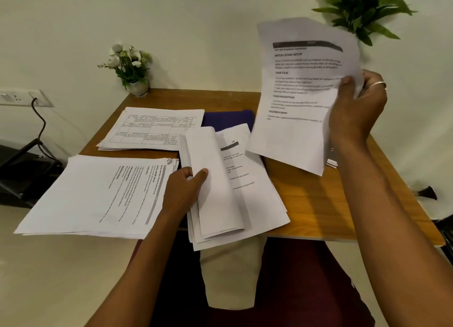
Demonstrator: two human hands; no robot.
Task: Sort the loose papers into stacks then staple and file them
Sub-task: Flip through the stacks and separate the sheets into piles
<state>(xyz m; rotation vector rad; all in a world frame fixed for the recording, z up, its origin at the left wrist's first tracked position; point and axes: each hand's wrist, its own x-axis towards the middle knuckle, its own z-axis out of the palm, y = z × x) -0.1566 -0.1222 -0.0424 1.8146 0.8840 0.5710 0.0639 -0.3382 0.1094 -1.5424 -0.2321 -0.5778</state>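
Observation:
My right hand (356, 106) pinches a printed sheet (299, 93) by its right edge and holds it up above the table's right side. My left hand (186, 187) grips the left edge of a loose bundle of papers (235, 191) that lies over the table's front edge, with one sheet folded back. A stack of text pages (98, 194) sits at the front left, overhanging the table. Another stack with tables printed on it (154, 130) lies behind it. A dark blue folder (228, 119) shows under the papers at the back.
The wooden table (318, 204) has bare surface on its right side. A small pot of white flowers (132, 69) stands at the back left corner. A leafy plant (367, 7) hangs at the top right. A wall socket with a black cable (36, 101) is at left.

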